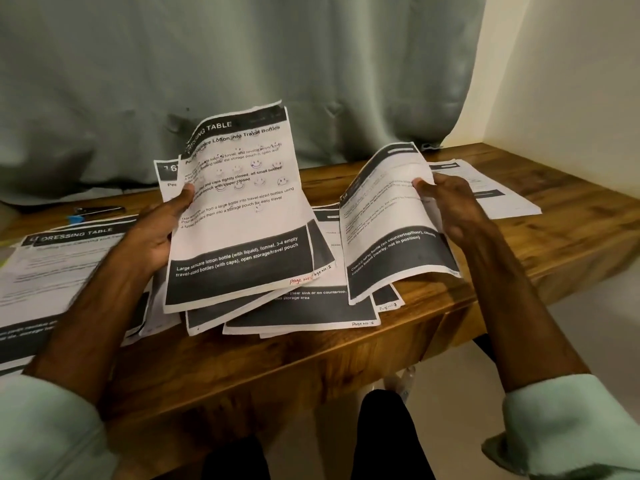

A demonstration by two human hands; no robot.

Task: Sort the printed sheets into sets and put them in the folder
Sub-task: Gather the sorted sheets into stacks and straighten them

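Observation:
My left hand (162, 230) grips a bundle of printed sheets (242, 209) by its left edge; the top page is headed "DRESSING TABLE" and stands tilted up above the table. My right hand (446, 202) holds a second, curved bundle of sheets (391, 230) by its right edge, thumb on the front. Under both bundles more printed sheets (304, 313) lie fanned on the wooden table (311, 368), some with handwritten page numbers. Another stack (62, 268) lies at the left, and a further stack (485, 188) at the back right. No folder shows.
A dark pen-like object (98, 210) and a small blue item (75, 219) lie at the back left of the table. A grey-green curtain (242, 64) hangs right behind the table. A cream wall (571, 81) stands to the right. The table's front edge runs diagonally below the sheets.

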